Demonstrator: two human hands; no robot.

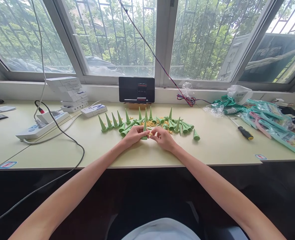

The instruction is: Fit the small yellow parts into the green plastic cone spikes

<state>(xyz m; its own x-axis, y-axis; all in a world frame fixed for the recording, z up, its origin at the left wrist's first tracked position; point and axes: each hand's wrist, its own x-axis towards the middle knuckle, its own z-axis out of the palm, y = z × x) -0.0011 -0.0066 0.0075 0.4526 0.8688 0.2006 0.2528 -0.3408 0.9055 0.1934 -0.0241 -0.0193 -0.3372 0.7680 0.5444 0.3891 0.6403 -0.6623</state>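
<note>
My left hand [135,135] is closed on a green cone [145,126], which it keeps upright just above the table's middle. Close beside it, my right hand [163,138] pinches a small yellow piece [150,134] at the cone's lower right side. Whether the piece touches the cone I cannot tell. Behind both hands lies a loose heap of green cones [184,128], some standing and some on their sides. Many small yellow pieces [137,122] are scattered among them. To the left, several cones [108,121] stand upright in a slanting row.
A dark screen [137,90] stands against the sill. On the left are a power strip [46,126], stacked white boxes [71,93] and a black cable [81,145] hanging over the edge. A screwdriver [244,132] and packaged teal items [277,121] lie at right.
</note>
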